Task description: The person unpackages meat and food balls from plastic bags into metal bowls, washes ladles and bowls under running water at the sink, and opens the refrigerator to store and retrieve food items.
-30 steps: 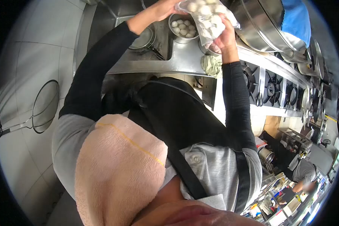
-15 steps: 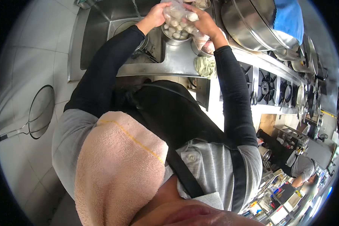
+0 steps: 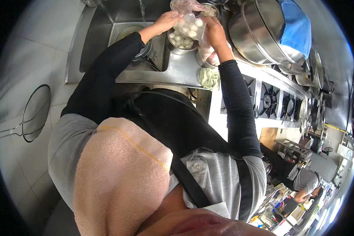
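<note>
Between my two hands is a clear plastic bag (image 3: 192, 26) with several white balls in it. My left hand (image 3: 167, 20) pinches the bag's left edge, and my right hand (image 3: 215, 33) grips its right side. Just below the bag, a metal bowl (image 3: 181, 50) holds more white balls (image 3: 179, 41). Beside it, partly behind my right wrist, stands another metal container with pinkish pieces in plastic (image 3: 208, 55). Beyond my hands lie a pinkish plastic bag (image 3: 183, 5) and a small bowl of pale pieces (image 3: 211, 11).
At left is a steel sink (image 3: 102, 41) with running water (image 3: 142, 10) and a round pot (image 3: 143, 51). A green cloth (image 3: 208, 78) lies on the counter edge. Large steel pots (image 3: 255, 31) and stove burners (image 3: 268, 100) stand right. A strainer (image 3: 36, 114) is at left. Another person (image 3: 305, 181) is in the background.
The bag has come down and flattened out, showing the balls inside it more plainly. My right hand has shifted to the bag's right edge. The view has tilted slightly.
</note>
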`<state>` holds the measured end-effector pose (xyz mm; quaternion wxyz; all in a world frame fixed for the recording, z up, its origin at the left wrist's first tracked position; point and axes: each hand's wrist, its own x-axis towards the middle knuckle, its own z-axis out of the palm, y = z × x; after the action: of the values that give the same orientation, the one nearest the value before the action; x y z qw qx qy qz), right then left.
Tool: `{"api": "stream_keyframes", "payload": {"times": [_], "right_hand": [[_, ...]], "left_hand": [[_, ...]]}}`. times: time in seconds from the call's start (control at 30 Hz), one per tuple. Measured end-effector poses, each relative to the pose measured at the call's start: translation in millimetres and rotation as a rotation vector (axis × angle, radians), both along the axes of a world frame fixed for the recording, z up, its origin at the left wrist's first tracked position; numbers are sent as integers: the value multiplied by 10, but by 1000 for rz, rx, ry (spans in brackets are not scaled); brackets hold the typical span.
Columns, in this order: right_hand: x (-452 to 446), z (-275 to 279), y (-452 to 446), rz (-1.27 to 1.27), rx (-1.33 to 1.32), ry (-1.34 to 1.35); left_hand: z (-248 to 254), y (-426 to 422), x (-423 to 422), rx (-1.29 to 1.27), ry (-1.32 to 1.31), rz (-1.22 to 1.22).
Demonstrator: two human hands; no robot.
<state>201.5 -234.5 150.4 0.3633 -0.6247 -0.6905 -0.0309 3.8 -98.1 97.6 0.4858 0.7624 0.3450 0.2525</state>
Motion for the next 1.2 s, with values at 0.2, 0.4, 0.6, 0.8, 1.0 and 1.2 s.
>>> {"api": "stream_keyframes", "payload": {"times": [0.2,0.4,0.6,0.8,1.0,1.2], "right_hand": [[57,16,27,-45,-200,18],[-153,-31,95,-345,-245,30],[-86,-7,121,-41,-227,112],[70,39,103,57,-652,-34],[222,59,227,7,-616,317],[66,-342,168,85,-348,-186]], "left_hand": [[-160,31,213,-749,-581,199],[98,-271,171,-41,-266,63],[27,-132,174,-114,23,-87],[-240,-153,269,-342,-348,-140],[-180,140,169,412,320,-325],[-429,161,341,-440,-184,-14]]}}
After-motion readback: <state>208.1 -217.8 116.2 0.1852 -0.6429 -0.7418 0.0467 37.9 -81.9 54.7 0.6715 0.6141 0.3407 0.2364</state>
